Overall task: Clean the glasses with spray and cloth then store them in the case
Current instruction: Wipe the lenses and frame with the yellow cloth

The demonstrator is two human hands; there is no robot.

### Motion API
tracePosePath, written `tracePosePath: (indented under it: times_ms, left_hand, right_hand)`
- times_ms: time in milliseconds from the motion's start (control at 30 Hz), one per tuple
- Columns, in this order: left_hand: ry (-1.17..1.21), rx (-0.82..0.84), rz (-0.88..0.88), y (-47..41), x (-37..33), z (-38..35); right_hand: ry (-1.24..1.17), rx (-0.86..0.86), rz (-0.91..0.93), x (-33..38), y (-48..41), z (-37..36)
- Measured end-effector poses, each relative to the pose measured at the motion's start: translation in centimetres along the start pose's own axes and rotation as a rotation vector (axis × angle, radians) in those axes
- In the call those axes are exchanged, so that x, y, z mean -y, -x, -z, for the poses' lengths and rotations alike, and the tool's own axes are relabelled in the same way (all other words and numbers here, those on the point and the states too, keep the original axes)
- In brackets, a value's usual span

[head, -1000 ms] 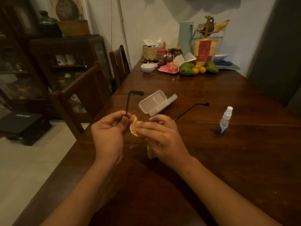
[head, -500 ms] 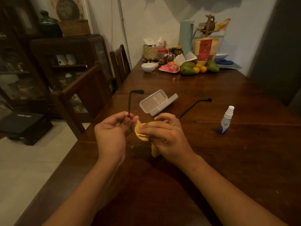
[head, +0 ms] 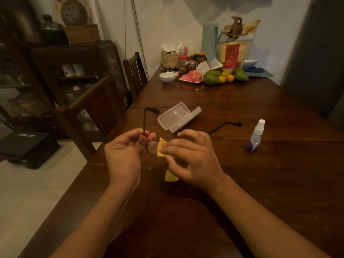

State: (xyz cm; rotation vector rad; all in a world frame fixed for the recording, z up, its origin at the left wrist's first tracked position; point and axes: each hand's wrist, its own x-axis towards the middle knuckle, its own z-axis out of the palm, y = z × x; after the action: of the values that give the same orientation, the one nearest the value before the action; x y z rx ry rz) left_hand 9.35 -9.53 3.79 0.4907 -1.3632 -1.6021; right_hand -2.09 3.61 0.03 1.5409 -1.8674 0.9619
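Pinching the glasses (head: 151,146) by one temple, left hand (head: 123,155), right hand (head: 191,161) pressing yellow cloth (head: 161,149) on a lens, open case (head: 176,117) just beyond, spray bottle (head: 256,135) well right.

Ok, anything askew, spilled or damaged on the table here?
Nothing stands out. The spray bottle stands upright, the case lies open, and both hands hold the glasses and cloth.

Dark, thin-framed glasses (head: 151,146) held above a wooden table, temples spread, a folded yellow cloth (head: 161,148) pressed on one lens. Behind them lies an open clear plastic case (head: 177,117); a small white-capped spray bottle (head: 256,135) stands upright, well right.
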Motion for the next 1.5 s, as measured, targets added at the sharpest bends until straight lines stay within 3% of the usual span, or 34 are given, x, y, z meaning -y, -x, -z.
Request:
tracePosePath:
  times_ms: [300,467,667,1033,1300,1500]
  left_hand:
    - [0.001,-0.033,-0.055,0.3,0.1,-0.2]
    - [0.006,-0.018,-0.045,0.3,0.3,-0.5]
    - [0.004,-0.056,-0.038,0.3,0.6,-0.3]
    - [0.014,-0.027,-0.059,0.5,0.5,-0.4]
    - [0.012,-0.017,-0.079,0.5,0.5,-0.3]
    - [0.021,-0.037,-0.098,0.6,0.4,-0.5]
  right_hand:
    - [-0.045,0.013,0.070,0.4,-0.1,-0.8]
    - [0.001,0.027,-0.016,0.7,-0.1,-0.7]
    - [-0.158,0.051,-0.001,0.5,0.0,-1.4]
    - [-0.072,0.006,0.084,0.6,0.1,-1.3]
    - [0.161,0.029,-0.024,0.8,0.1,-1.0]
    - [0.123,-0.018,0.027,1.0,0.3,-1.1]
